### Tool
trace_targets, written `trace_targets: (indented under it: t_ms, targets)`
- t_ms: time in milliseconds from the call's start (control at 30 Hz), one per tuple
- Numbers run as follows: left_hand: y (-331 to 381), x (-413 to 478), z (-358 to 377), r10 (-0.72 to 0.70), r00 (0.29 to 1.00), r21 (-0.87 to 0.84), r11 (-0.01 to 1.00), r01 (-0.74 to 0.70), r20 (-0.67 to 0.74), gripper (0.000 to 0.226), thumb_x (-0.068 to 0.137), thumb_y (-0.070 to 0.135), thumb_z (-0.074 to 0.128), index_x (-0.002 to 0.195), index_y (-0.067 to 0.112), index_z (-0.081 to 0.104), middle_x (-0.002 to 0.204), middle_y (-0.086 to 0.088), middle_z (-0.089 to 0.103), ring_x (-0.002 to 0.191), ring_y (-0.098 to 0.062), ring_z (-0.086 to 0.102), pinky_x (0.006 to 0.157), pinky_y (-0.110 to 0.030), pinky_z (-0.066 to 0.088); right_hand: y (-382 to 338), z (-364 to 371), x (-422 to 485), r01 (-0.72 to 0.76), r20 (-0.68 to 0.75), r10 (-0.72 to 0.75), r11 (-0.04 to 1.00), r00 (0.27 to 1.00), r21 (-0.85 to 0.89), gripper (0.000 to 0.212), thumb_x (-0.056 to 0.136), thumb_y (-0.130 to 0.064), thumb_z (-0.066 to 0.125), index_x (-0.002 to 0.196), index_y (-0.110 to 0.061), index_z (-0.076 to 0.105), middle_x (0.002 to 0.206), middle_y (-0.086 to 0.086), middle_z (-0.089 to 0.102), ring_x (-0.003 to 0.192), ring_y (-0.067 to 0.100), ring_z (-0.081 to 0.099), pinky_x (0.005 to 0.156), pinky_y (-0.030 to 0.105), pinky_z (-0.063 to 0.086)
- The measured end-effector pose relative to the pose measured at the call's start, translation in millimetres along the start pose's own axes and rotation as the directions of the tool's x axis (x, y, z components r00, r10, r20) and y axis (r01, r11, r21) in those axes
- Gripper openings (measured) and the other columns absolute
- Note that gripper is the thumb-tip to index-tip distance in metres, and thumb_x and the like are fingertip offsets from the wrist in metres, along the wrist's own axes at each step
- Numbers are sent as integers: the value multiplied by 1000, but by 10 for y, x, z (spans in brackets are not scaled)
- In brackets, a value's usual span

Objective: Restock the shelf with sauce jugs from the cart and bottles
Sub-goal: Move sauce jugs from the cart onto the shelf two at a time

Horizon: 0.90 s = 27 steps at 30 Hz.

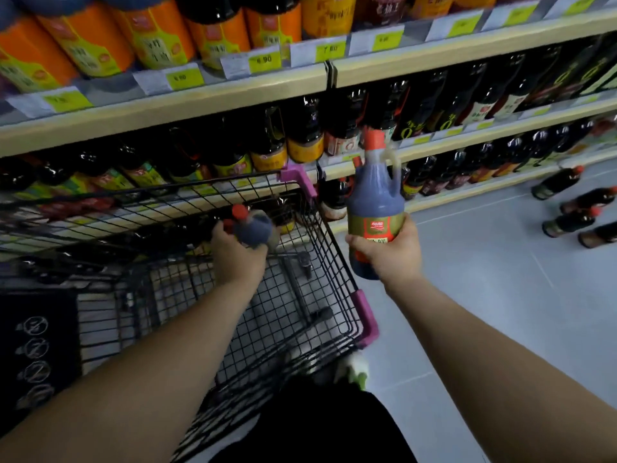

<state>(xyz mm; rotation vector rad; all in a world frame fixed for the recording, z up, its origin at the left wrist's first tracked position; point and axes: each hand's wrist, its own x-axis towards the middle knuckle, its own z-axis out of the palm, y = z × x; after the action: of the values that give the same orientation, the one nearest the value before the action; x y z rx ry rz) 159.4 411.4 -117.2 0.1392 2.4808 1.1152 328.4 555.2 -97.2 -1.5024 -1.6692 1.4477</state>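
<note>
I am in the middle of taking sauce jugs out of the cart (365, 314). My right hand (389, 253) is closed round the bottom half of one sauce jug (375, 202). Its red cap points up, and I hold it in the air just to the right of the cart. My left hand (238, 250) is down inside the cart. Its fingers are curled round the top of a second jug (255, 228), which looks a bit blurry. I think the next move is to lift that one out too, then carry both past the cart to the shelf (200, 96). The jugs look heavy, so I need a tight hold. I also need to find a gap, since the rows look full. The shelf runs along behind the cart, packed with dark bottles and yellow price tags. To the right of the cart is a pale grey floor (484, 312), and some dark bottles (569, 223) are on it, well away from the cart
</note>
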Motion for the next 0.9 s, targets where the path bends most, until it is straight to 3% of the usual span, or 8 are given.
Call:
trace_targets:
  t_ms: [167,267,367,433,533,600,733,900]
  targets:
    - [-358,331,497,-187,982,27,982,186,36,102,81,23,74,153,16,2,155,-11,28,127,-29,47,85,-26,41,522,171,370,-125,-24,126,992,992,7,63,59,-18,91,101,-20,44,85,-6,58,72,9,59,68,31,51]
    - [-496,455,771,-205,975,-55,976,210,88,110,80,22,76,152,16,-7,157,-5,23,131,-24,43,91,-23,36,803,280,551,-167,-8,167,986,986,0,64,55,-23,92,99,-24,45,90,-1,61,79,19,64,75,43,58]
    - [-669,635,1001,-167,986,-157,973,167,16,99,76,14,79,151,9,13,148,-9,38,128,-20,47,96,-16,35,1054,413,738,-172,18,172,985,985,-3,62,54,-23,92,95,-28,45,91,2,63,81,23,66,76,47,59]
    - [-796,784,1134,-77,996,-153,986,70,-40,88,78,7,76,148,17,23,141,-7,41,120,-15,47,90,-12,42,1174,495,861,-169,29,169,986,985,3,63,56,-19,91,100,-23,47,89,1,63,78,21,65,75,43,59]
    - [-940,906,1240,-52,975,-44,998,44,-214,74,82,17,74,142,24,33,129,-1,40,122,-22,49,88,-24,51,1318,620,1015,-152,61,152,988,987,11,61,58,-15,90,102,-21,47,88,-1,61,76,17,64,73,39,58]
    - [-1017,971,1299,-64,979,-236,972,16,-194,86,75,21,81,145,14,32,120,6,47,117,-12,54,93,-17,45,1383,691,1093,-147,79,146,989,986,9,61,56,-18,90,98,-26,47,88,1,62,78,22,65,73,46,60]
    - [-934,1112,1379,-217,955,-487,868,94,-202,88,71,3,81,142,18,31,132,-4,43,103,-10,53,62,-7,51,1430,809,1149,-141,109,140,990,984,2,64,51,-26,89,100,-23,49,91,7,66,80,27,68,70,52,59]
    - [-898,1058,1305,-210,955,-427,898,104,-209,82,66,16,85,135,23,40,128,1,54,100,-12,56,70,-8,48,1349,861,1120,-148,133,144,989,981,19,64,45,-30,89,93,-31,47,91,15,67,81,39,69,61,59,57]
